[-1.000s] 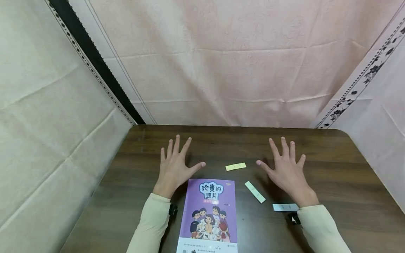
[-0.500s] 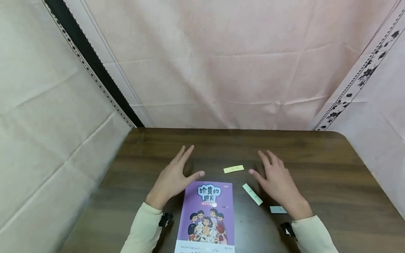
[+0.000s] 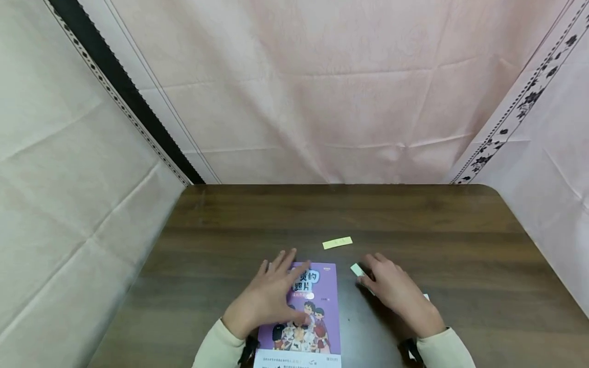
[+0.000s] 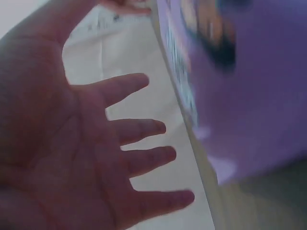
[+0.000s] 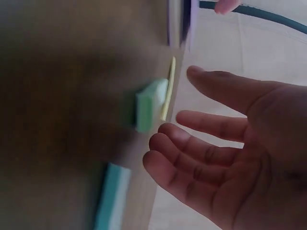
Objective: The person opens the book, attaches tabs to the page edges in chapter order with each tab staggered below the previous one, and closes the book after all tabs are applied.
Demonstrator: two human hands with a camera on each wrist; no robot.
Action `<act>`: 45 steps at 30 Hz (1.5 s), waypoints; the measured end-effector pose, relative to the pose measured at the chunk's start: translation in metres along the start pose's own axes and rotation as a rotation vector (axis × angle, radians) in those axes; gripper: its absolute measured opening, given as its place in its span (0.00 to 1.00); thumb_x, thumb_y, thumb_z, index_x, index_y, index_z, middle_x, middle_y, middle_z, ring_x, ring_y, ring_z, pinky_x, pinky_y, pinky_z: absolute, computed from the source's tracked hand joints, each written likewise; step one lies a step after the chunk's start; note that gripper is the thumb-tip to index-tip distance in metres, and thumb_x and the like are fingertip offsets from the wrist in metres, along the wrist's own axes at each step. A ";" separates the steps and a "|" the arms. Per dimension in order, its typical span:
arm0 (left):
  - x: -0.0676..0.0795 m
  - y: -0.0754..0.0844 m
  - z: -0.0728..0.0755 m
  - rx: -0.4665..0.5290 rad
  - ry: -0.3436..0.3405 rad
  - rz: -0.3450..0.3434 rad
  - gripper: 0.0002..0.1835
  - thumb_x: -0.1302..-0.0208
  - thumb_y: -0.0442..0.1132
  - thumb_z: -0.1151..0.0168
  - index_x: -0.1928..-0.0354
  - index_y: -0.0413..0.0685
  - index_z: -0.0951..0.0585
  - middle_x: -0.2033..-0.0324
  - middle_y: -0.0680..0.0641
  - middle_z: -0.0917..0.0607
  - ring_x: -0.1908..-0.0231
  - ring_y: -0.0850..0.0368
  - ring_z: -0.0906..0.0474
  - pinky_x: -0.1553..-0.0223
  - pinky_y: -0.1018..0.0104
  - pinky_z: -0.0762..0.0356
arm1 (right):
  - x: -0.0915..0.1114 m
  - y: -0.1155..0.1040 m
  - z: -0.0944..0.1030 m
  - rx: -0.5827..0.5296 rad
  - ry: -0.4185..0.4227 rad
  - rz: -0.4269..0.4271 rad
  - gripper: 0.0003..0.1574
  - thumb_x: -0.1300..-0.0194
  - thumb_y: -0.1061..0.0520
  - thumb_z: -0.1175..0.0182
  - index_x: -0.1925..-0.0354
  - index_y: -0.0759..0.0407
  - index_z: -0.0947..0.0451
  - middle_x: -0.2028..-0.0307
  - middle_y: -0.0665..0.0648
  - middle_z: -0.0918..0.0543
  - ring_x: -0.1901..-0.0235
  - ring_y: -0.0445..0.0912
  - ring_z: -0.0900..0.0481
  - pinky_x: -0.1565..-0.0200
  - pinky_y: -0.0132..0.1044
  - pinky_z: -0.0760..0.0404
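A purple book (image 3: 325, 286) with cartoon children on its cover lies flat near the table's front. Over its left part hovers my left hand (image 3: 262, 304), fingers spread; in the left wrist view the palm holds nothing, apart from the purple cover (image 4: 259, 100). My right hand (image 3: 398, 291) is above a pale green sticky note pad (image 3: 356, 269), hiding most of it. The right wrist view shows the fingers loosely bent, with a gap to the green pad (image 5: 146, 108). Beyond the book lies a yellow sticky note strip (image 3: 337, 243).
A light blue sticky note pad (image 5: 112, 199) lies beside the green one, mostly hidden by my right wrist in the head view. The brown wooden table (image 3: 257, 214) ends at a pale cloth (image 3: 322, 102) behind, with more cloth on both sides.
My left hand has moved from the book's left edge to over its cover. My right hand has come down and left over the green pad, its fingers more bent.
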State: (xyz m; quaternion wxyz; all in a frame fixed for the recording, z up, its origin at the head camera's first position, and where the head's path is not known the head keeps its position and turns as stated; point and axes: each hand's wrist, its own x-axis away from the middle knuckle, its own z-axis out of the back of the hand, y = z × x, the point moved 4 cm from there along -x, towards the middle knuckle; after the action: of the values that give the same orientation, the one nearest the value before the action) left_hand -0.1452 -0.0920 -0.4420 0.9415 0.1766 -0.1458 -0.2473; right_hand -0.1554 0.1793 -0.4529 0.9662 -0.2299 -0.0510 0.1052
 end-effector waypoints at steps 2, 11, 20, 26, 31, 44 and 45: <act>0.003 0.008 -0.008 -0.063 -0.050 -0.023 0.65 0.55 0.73 0.21 0.16 0.66 0.42 0.15 0.42 0.53 0.17 0.37 0.59 0.24 0.26 0.58 | 0.001 -0.001 -0.003 0.009 0.000 0.008 0.20 0.35 0.56 0.25 0.48 0.62 0.19 0.59 0.57 0.19 0.63 0.50 0.20 0.59 0.53 0.17; 0.004 0.019 -0.026 -0.172 -0.116 -0.027 0.73 0.67 0.74 0.17 0.16 0.65 0.42 0.16 0.42 0.48 0.18 0.35 0.55 0.24 0.30 0.50 | 0.001 0.001 -0.009 0.043 0.031 0.016 0.14 0.39 0.62 0.24 0.61 0.57 0.22 0.68 0.53 0.24 0.72 0.46 0.26 0.70 0.45 0.23; -0.008 0.004 -0.022 -0.094 -0.128 -0.012 0.74 0.67 0.72 0.16 0.16 0.63 0.43 0.16 0.42 0.52 0.17 0.36 0.61 0.23 0.30 0.58 | 0.000 0.005 -0.010 0.023 0.010 0.024 0.14 0.38 0.63 0.25 0.59 0.57 0.21 0.67 0.51 0.24 0.71 0.44 0.26 0.71 0.43 0.23; -0.016 -0.007 -0.019 -0.056 -0.128 -0.005 0.73 0.65 0.70 0.15 0.15 0.63 0.44 0.15 0.43 0.55 0.17 0.37 0.65 0.22 0.31 0.62 | 0.004 0.013 -0.001 -0.020 -0.050 0.012 0.18 0.38 0.59 0.23 0.51 0.55 0.18 0.60 0.50 0.20 0.63 0.45 0.21 0.63 0.47 0.19; -0.019 -0.009 -0.022 -0.048 -0.125 -0.023 0.74 0.65 0.70 0.15 0.15 0.62 0.44 0.15 0.42 0.55 0.17 0.35 0.65 0.22 0.30 0.62 | 0.014 0.026 0.008 -0.014 -0.075 0.007 0.27 0.40 0.56 0.22 0.44 0.58 0.19 0.55 0.53 0.17 0.54 0.50 0.17 0.56 0.52 0.17; -0.021 -0.010 -0.023 -0.080 -0.125 -0.019 0.73 0.64 0.71 0.16 0.15 0.62 0.45 0.15 0.42 0.55 0.17 0.36 0.65 0.23 0.30 0.61 | 0.021 0.034 0.005 -0.017 -0.026 0.036 0.16 0.40 0.55 0.22 0.57 0.51 0.18 0.63 0.46 0.20 0.63 0.43 0.24 0.65 0.43 0.23; -0.021 -0.010 -0.023 -0.082 -0.126 -0.020 0.73 0.64 0.71 0.16 0.15 0.62 0.45 0.15 0.42 0.55 0.17 0.36 0.65 0.23 0.30 0.61 | 0.019 0.033 0.004 -0.003 -0.022 0.042 0.15 0.40 0.55 0.22 0.59 0.51 0.18 0.64 0.46 0.21 0.65 0.42 0.25 0.66 0.42 0.24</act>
State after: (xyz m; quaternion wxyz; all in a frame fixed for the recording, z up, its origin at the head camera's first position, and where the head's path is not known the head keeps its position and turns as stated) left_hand -0.1582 -0.0830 -0.4707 0.9344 0.1236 -0.1928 -0.2728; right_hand -0.1434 0.2144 -0.4635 0.9628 -0.2311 -0.0571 0.1277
